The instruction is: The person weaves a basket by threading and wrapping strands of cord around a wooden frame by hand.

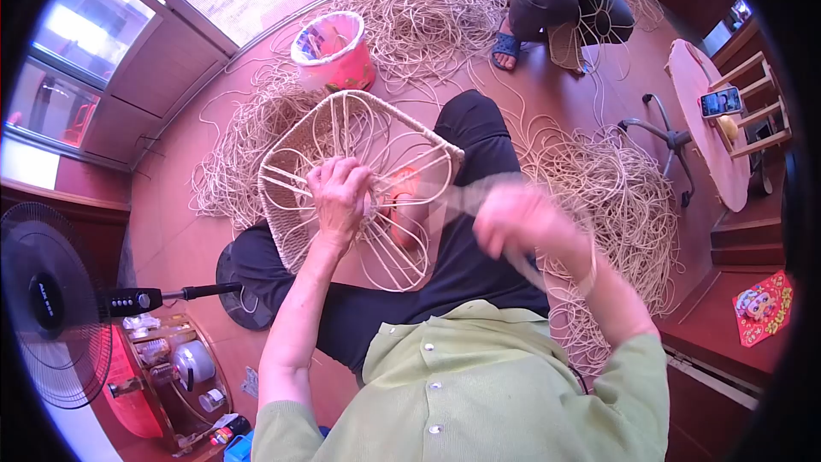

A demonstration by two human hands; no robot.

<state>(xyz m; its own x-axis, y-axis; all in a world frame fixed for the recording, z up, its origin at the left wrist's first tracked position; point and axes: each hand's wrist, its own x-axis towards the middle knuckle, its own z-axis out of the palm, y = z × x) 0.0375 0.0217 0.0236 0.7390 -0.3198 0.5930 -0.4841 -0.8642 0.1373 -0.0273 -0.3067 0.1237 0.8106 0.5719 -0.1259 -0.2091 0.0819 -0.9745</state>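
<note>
A woven cord basket (286,233) with a squarish braided rim rests between my legs, tilted with its opening facing up toward me. Loose cords (402,255) fan out in loops from a gathered point in its middle. My left hand (340,195) is closed round the cords at that gathered point. To the right of the basket, over my thigh, my right hand (520,221) is smeared by motion, its fingers curled on a pale cord. That cord stretches blurred toward the basket and loops down by my wrist. An orange sandal (403,197) shows through the cords.
Heaps of loose cord (611,222) lie at right, with another pile (419,21) behind. A red bucket (351,68) stands beyond the basket. Another person sits at top right, holding cord work. A fan (51,304) stands at left, a stool with a phone (721,102) at right.
</note>
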